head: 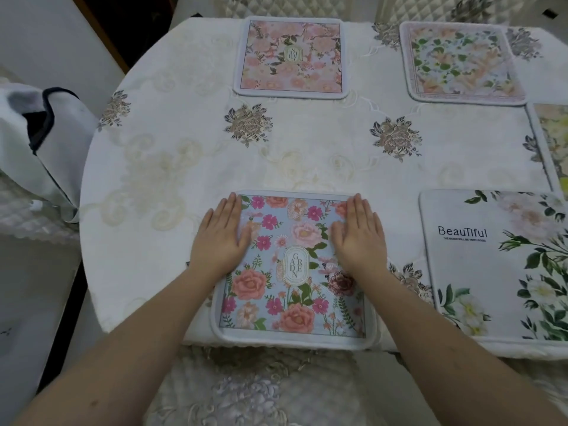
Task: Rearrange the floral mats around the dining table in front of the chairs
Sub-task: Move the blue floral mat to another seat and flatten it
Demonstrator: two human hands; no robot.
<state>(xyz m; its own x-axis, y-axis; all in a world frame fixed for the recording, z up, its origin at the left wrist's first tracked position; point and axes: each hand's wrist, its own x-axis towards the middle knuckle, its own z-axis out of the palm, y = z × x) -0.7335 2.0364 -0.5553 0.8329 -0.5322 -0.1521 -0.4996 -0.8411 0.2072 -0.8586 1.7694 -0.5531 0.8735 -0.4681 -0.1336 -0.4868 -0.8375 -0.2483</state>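
A blue floral mat with pink roses and a "Garden" label lies at the table's near edge, right in front of me. My left hand presses flat on its left border and my right hand lies flat on its right side, fingers straight. A white "Beautiful" mat sits beside it on the right. Across the table lie a pink floral mat and a pale green-leaf mat. A yellowish mat is cut off at the right edge.
The round table wears a cream embroidered cloth. Quilted chair backs stand at the far side, and a chair seat is just below me. A white bag with dark trim sits on a chair at the left.
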